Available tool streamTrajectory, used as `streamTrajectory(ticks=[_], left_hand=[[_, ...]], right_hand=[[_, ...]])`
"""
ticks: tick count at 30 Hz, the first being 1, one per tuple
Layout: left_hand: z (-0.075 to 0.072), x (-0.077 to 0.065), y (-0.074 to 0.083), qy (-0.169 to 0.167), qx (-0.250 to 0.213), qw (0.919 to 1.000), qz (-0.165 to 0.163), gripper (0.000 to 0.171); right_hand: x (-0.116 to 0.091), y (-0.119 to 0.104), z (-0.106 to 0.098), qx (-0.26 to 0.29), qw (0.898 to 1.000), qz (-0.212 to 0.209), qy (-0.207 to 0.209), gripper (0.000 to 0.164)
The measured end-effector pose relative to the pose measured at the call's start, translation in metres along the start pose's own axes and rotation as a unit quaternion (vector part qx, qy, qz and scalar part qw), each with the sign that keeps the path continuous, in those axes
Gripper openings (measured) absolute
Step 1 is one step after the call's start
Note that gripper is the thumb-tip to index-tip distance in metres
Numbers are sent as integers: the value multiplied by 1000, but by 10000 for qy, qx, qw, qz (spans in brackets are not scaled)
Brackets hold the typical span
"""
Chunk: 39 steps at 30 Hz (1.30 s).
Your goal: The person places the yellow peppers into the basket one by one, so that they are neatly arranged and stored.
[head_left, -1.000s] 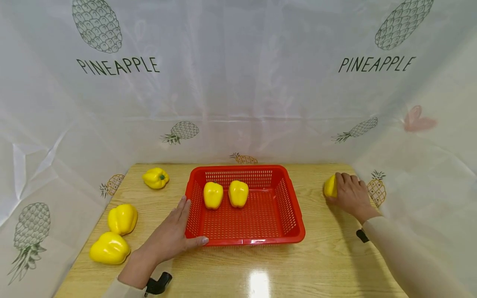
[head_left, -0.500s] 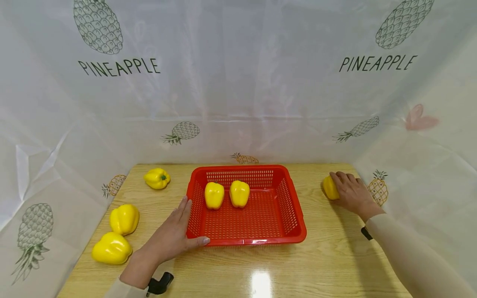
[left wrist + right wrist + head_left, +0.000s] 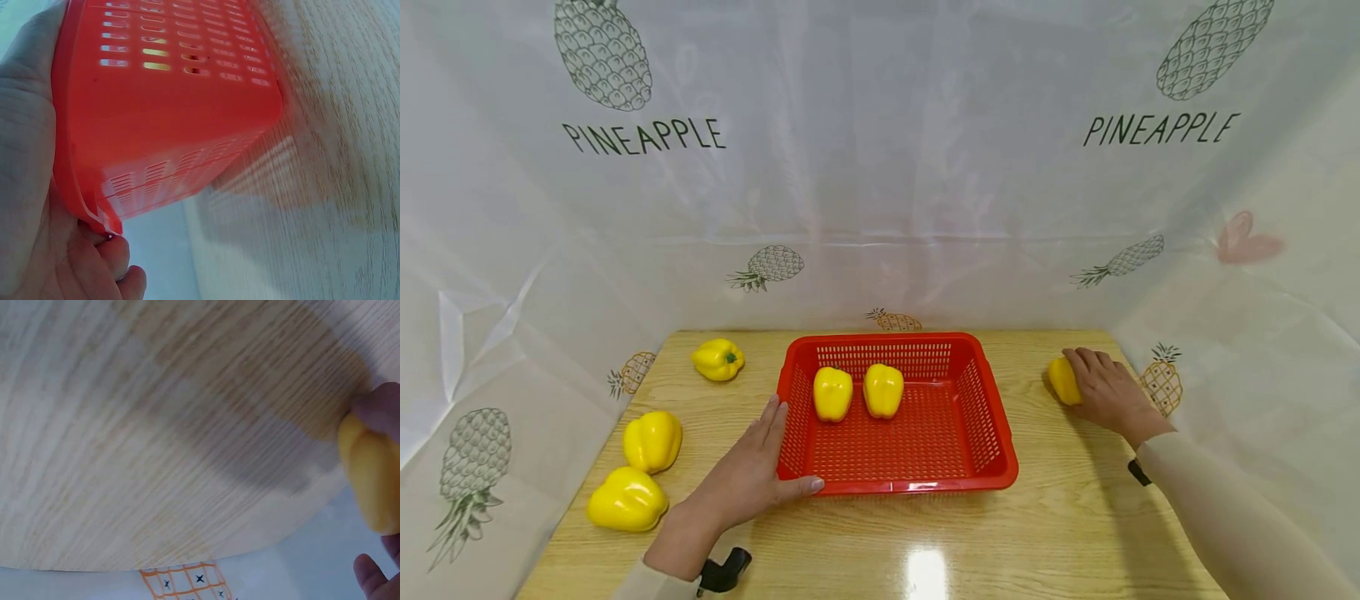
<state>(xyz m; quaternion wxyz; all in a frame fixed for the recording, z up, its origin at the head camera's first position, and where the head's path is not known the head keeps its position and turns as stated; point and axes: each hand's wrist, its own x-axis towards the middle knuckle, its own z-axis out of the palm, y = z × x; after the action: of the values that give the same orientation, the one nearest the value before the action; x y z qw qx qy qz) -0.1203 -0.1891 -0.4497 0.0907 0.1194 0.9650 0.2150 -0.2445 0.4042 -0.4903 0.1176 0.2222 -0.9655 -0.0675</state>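
Note:
A red plastic basket [image 3: 917, 450] stands mid-table with two yellow bell peppers [image 3: 832, 393] [image 3: 883, 391] inside. My left hand [image 3: 748, 467] holds its near left corner, thumb along the front rim and fingers at the left rim. In the left wrist view, curled fingertips [image 3: 115, 256] meet the rim from below. On the right of the table, my right hand [image 3: 1108, 392] grips another yellow bell pepper [image 3: 1063, 381], its fingers over the top and partly hiding it. The right wrist view shows the thumb and fingertips around this pepper [image 3: 372, 475].
Three more yellow bell peppers lie on the left: one near the back [image 3: 718, 359], one mid-left [image 3: 652, 442], and one in front [image 3: 627, 499] by the left wrist. Pineapple-printed white sheeting [image 3: 880, 192] encloses the wooden table [image 3: 850, 550] at the back and sides.
The right hand's fingers have shifted slightly on the pepper, which has turned a little and shows more on its left side. The left hand and basket stay together, nearly unmoved.

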Motion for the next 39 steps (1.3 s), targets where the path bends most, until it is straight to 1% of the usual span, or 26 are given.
streamTrajectory(ticks=[4,9,17,22,27,30,39], left_hand=[[0,0,-1,7,-13,10000,7,131],[1,1,-1,10,5,10000,30,131],[0,0,1,21,79,9999,65,130],[-3,0,2,67,133,9998,118,130],[-3,-1,2,77,172,9998,105,130],[-2,-1,2,90,223,9997,106,130],[-7,0,3,201,653,9972,310,128]], right_hand=[[-3,1,2,124,9996,-34,238,107],[-5,0,4,332,9979,-115,536,110],[-1,-7,2,578,9927,-155,1050,109],[7,-17,-4,852,9875,-171,1313,106],[17,-26,-10,911,9799,-449,1715,106],[22,-31,-16,956,9754,-620,1888,105],[41,-46,-35,1223,9652,-940,2112,92]])
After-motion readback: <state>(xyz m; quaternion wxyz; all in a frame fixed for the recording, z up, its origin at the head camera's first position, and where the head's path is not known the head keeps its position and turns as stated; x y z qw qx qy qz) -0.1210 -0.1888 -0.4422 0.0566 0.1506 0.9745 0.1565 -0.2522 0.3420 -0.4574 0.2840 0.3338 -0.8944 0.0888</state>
